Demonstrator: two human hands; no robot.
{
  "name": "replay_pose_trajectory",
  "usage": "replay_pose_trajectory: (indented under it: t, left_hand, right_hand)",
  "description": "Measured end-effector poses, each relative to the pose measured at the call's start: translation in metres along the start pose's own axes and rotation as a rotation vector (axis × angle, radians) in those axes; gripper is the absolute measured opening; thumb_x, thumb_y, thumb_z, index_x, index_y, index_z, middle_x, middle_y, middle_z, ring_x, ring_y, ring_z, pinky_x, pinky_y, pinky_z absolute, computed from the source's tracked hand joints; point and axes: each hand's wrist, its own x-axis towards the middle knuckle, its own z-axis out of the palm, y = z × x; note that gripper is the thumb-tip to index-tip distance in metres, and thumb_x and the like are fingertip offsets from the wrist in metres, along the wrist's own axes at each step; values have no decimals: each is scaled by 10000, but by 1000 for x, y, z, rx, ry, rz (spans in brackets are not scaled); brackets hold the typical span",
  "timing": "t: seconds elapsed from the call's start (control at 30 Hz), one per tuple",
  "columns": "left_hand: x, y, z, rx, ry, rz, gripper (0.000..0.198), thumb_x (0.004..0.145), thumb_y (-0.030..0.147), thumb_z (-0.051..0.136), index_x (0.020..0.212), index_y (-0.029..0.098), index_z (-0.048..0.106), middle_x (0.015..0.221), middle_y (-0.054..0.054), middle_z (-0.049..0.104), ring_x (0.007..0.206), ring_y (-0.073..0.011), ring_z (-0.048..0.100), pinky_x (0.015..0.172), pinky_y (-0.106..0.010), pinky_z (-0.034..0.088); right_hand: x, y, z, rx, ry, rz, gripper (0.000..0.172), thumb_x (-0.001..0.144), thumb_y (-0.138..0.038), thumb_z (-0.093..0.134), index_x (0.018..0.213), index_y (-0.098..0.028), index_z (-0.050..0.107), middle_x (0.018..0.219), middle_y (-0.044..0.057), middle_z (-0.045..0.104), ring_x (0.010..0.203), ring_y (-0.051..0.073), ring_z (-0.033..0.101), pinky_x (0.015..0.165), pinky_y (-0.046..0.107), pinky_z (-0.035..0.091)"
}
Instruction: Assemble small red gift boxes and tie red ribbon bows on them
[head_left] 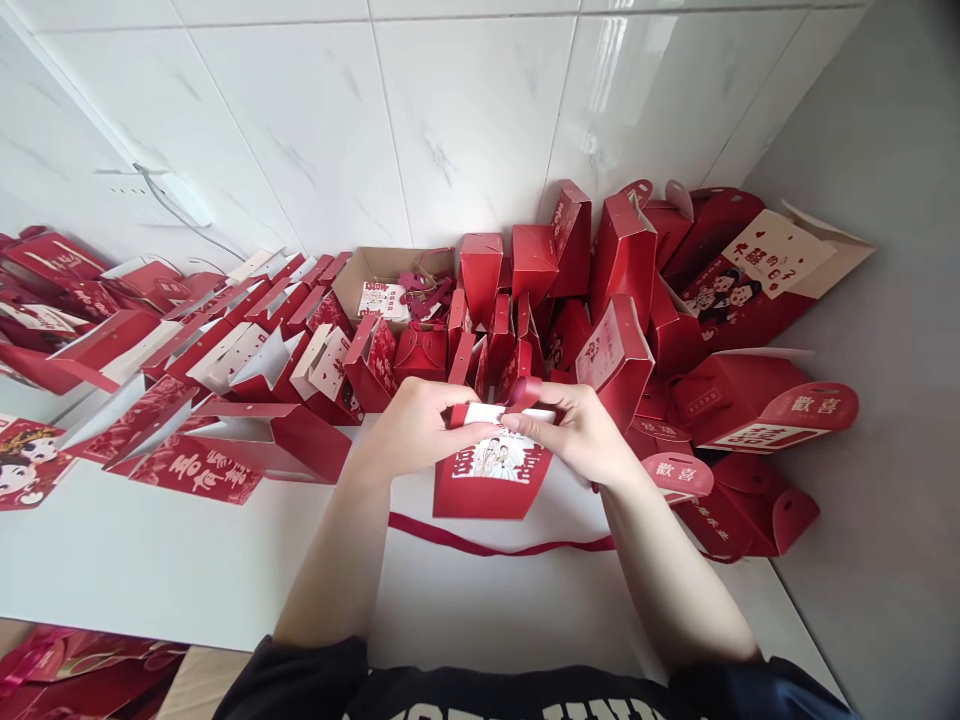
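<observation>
A red paper gift box stands in front of me, with a white printed panel showing a cartoon couple. My left hand is closed on its upper left edge, thumb across the front. At the upper right, my right hand pinches a dark red ribbon against the top of the box. The ribbon curls up in a small loop there. A long strip of dark red ribbon lies across the white table, passing by both forearms. The fingertips behind the box are hidden.
Many open red gift boxes stand in rows at the left. Closed ones crowd the back and right side. A cardboard box with printed tags sits by the tiled wall. A grey panel bounds the right.
</observation>
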Motion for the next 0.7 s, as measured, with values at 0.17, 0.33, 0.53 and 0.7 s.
replay_pose_trajectory:
  t: [0.17, 0.33, 0.53, 0.7]
  left_hand:
    - [2, 3, -5, -449, -158, -247, 280, 811, 436, 738, 846, 158, 719, 768, -53, 743, 690, -195, 717, 580, -274, 546]
    - [1, 5, -6, -450, -157, -297, 304, 800, 456, 746, 848, 157, 723, 769, -65, 754, 697, -219, 733, 584, -298, 568]
    - [2, 7, -6, -325, -203, -250, 269, 812, 432, 729, 808, 165, 700, 731, -27, 719, 678, -183, 702, 571, -262, 529]
    - [5, 8, -2, -280, -185, -124, 238, 807, 357, 736, 984, 197, 722, 941, -28, 746, 874, -183, 702, 766, -285, 550]
  right_hand:
    - [0, -6, -3, 104, -50, 65, 423, 897, -548, 626, 686, -181, 618, 587, -21, 529, 508, 99, 467, 459, 232, 371]
    - [-3, -10, -4, 55, 9, 72, 427, 889, -565, 631, 706, -179, 636, 611, -14, 549, 535, 103, 489, 481, 232, 399]
    - [-3, -7, -1, 96, 34, 48, 337, 855, -476, 712, 714, -180, 637, 675, -4, 608, 611, 122, 540, 551, 248, 428]
    - [-4, -4, 6, 24, 112, -7, 369, 857, -459, 712, 638, -179, 612, 581, -25, 534, 540, 104, 446, 506, 250, 352]
